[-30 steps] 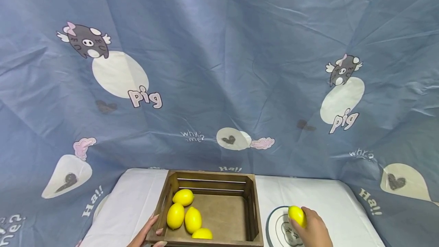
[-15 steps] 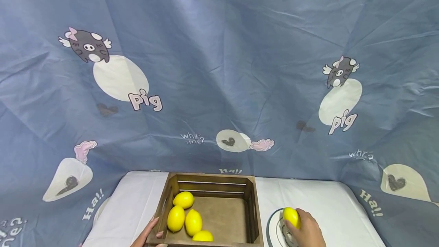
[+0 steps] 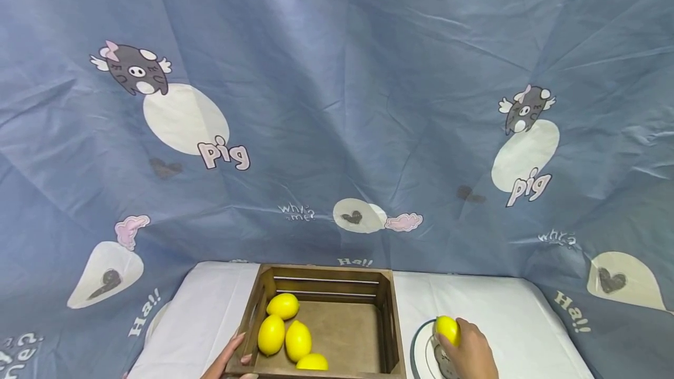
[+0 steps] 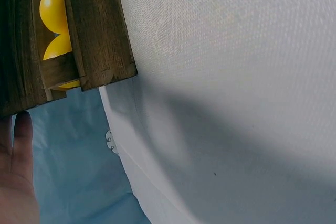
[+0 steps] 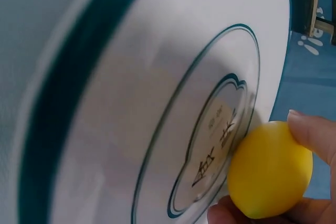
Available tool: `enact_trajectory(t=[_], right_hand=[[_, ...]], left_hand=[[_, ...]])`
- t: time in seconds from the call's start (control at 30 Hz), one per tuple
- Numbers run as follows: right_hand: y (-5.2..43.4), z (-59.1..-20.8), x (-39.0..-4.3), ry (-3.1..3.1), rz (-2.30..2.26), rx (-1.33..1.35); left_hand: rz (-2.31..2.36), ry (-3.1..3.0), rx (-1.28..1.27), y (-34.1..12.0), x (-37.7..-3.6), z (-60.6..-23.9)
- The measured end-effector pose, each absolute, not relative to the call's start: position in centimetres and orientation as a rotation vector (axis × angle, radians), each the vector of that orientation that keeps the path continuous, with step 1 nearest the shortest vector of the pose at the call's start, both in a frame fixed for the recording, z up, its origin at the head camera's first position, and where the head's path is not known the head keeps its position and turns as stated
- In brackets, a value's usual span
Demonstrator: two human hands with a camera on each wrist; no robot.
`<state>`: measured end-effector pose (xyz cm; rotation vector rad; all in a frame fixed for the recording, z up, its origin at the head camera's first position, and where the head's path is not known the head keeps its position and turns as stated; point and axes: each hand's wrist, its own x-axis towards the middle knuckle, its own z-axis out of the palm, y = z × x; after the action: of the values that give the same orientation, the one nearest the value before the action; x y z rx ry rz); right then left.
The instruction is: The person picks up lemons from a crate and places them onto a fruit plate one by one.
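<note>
My right hand (image 3: pixel 474 353) pinches a yellow lemon (image 3: pixel 448 330) between thumb and fingers, close over a white plate (image 3: pixel 421 352) at the right. In the right wrist view, the held lemon (image 5: pixel 270 170) overlaps the plate's (image 5: pixel 121 103) printed centre, and the plate shows a dark teal rim. At the front left corner of a brown slatted wooden crate (image 3: pixel 358 332), my left hand (image 3: pixel 225 361) holds the side wall, one fingertip showing inside it. Several lemons (image 3: pixel 271 335) lie along the crate's left side. The left wrist view shows fingers (image 4: pixel 22 142) against the crate's wood (image 4: pixel 102 30).
A white cloth-covered surface (image 3: pixel 210 297) lies under the crate and plate. Behind it hangs a blue curtain (image 3: pixel 295 133) printed with pigs and lettering, coming right down to the far edge. The crate's right wall stands between its inside and the plate.
My right hand has moved slightly left with the lemon, farther over the plate, then stayed nearly still. The left hand and the crate keep their place; the head view tilts slightly.
</note>
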<state>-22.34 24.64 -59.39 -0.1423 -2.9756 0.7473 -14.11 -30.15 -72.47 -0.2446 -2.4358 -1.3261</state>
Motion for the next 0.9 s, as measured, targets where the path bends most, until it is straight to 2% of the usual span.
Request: enact_trajectory(t=[0.17, 0.4, 0.73, 0.9], right_hand=[[24.5, -59.5, -22.3, -2.968, 0.740, -0.148], [24.0, -59.4, -22.2, -2.977, 0.745, -0.196], [24.1, -59.5, -22.4, -2.983, 0.729, -0.178], [24.2, -59.6, -22.3, -2.995, 0.750, -0.197]], left_hand=[[-1.385, -2.340, -0.350, -30.1, -14.1, -73.0], [-1.242, -2.243, -0.438, -27.9, -12.8, -67.7], [-1.219, -2.316, -0.414, -30.1, -14.2, -72.6], [-1.325, -2.365, -0.348, -30.7, -14.5, -73.6]])
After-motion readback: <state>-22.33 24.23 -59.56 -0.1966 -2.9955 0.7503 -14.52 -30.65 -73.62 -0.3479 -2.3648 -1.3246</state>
